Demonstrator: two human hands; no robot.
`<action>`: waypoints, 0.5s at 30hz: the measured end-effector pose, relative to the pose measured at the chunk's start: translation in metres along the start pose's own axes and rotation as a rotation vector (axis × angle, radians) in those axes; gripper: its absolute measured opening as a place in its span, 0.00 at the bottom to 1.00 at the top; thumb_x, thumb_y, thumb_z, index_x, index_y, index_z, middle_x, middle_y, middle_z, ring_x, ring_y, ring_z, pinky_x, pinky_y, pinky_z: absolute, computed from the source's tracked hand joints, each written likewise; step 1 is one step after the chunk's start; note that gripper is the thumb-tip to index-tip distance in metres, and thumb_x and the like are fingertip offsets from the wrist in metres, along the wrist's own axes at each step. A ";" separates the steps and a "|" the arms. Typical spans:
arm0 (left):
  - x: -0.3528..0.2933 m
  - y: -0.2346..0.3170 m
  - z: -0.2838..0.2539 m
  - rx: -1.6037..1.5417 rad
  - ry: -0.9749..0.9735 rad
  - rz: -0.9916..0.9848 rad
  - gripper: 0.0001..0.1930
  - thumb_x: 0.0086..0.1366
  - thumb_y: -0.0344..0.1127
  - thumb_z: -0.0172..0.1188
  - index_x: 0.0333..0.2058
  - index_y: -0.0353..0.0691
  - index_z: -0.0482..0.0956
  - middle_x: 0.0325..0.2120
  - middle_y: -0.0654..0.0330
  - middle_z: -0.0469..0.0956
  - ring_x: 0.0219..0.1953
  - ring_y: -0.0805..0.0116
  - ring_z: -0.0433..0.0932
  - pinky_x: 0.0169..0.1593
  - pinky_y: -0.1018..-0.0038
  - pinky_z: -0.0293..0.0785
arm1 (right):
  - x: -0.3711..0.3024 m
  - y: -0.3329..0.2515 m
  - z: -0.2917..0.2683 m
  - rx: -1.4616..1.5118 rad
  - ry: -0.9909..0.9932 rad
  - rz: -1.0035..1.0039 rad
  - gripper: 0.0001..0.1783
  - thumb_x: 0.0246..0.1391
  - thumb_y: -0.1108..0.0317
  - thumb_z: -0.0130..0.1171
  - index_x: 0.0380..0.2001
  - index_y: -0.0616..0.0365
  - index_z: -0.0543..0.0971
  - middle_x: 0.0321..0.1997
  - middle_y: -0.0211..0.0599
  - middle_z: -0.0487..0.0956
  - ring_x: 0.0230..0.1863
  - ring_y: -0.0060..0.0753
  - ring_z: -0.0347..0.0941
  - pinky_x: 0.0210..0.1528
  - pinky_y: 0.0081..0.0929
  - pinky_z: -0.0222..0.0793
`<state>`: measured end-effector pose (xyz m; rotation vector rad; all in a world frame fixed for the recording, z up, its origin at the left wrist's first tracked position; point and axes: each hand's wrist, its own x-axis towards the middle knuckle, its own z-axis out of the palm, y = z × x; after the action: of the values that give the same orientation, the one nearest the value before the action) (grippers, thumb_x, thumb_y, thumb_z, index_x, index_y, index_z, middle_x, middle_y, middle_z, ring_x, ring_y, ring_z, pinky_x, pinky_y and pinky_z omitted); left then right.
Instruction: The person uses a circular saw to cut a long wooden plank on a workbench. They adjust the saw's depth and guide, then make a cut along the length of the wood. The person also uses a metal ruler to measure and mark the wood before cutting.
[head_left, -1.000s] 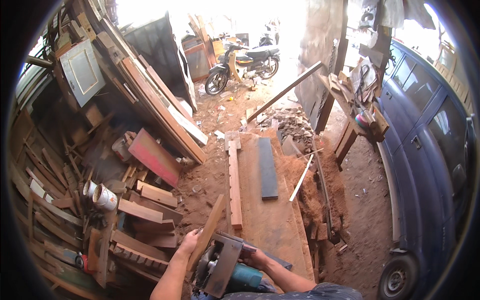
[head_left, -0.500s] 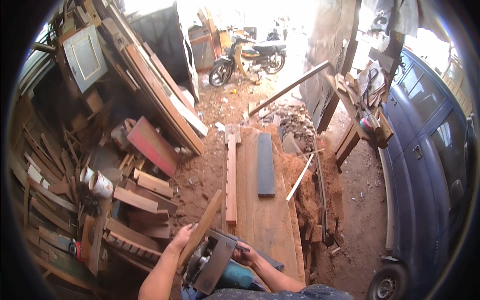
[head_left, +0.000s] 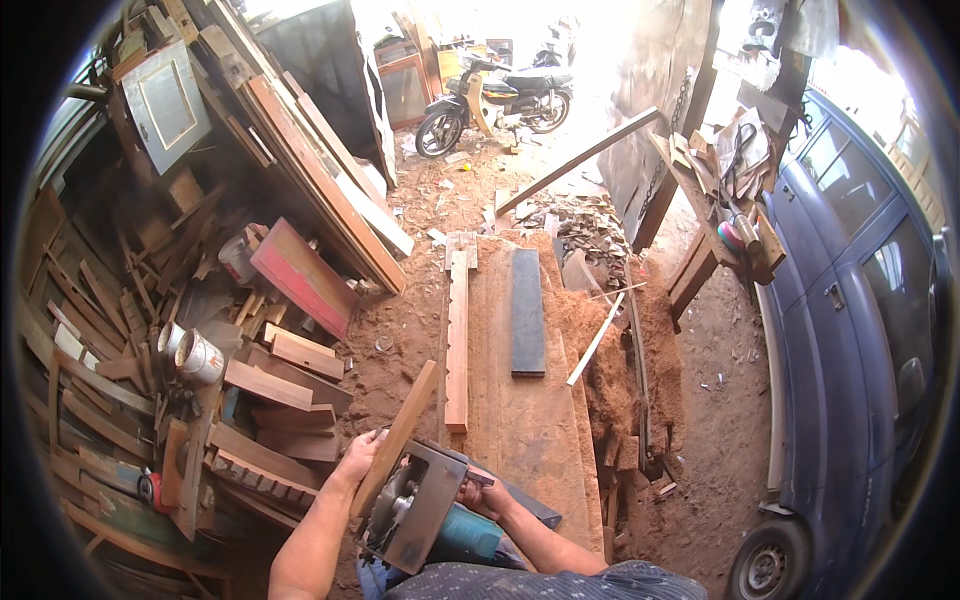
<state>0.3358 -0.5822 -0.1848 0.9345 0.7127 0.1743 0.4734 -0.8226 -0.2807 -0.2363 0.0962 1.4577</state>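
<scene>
Viewpoint tipped slightly since earlier frame, little else. Long, straight, brown wooden board [head_left: 397, 438] just left of teal-bodied, steel-plated circular saw [head_left: 427, 508], long axis slanting forward-right; left hand [head_left: 358, 458] (nearer one) closed round board; right hand [head_left: 487, 498] curled at saw's right side, exact hold unclear.

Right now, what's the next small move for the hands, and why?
Probably shift the left hand toward the wooden strip's far end: it grips right beside the circular saw, whose blade looks exposed.
</scene>
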 end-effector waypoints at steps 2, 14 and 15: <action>0.000 0.005 0.007 0.106 0.016 -0.013 0.15 0.75 0.42 0.53 0.47 0.34 0.78 0.31 0.56 0.83 0.29 0.64 0.84 0.33 0.68 0.83 | 0.000 -0.006 -0.011 0.111 -0.191 0.110 0.21 0.68 0.60 0.53 0.59 0.57 0.73 0.54 0.39 0.80 0.48 0.31 0.79 0.49 0.29 0.77; 0.005 0.003 0.006 0.129 0.056 0.003 0.15 0.74 0.41 0.55 0.43 0.32 0.79 0.29 0.55 0.82 0.26 0.64 0.83 0.32 0.64 0.85 | -0.018 -0.006 -0.022 -0.168 0.004 0.002 0.31 0.72 0.59 0.45 0.70 0.61 0.52 0.66 0.55 0.67 0.67 0.52 0.67 0.66 0.46 0.68; 0.004 0.002 0.006 0.129 0.063 0.009 0.15 0.74 0.41 0.55 0.43 0.32 0.79 0.29 0.55 0.82 0.26 0.64 0.82 0.32 0.64 0.85 | -0.029 -0.017 -0.012 -0.047 -0.046 0.078 0.31 0.73 0.56 0.42 0.70 0.62 0.51 0.67 0.57 0.66 0.67 0.53 0.66 0.67 0.48 0.67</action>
<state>0.3428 -0.5835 -0.1826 1.0591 0.7853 0.1684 0.4882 -0.8553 -0.2848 -0.2401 0.0342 1.5430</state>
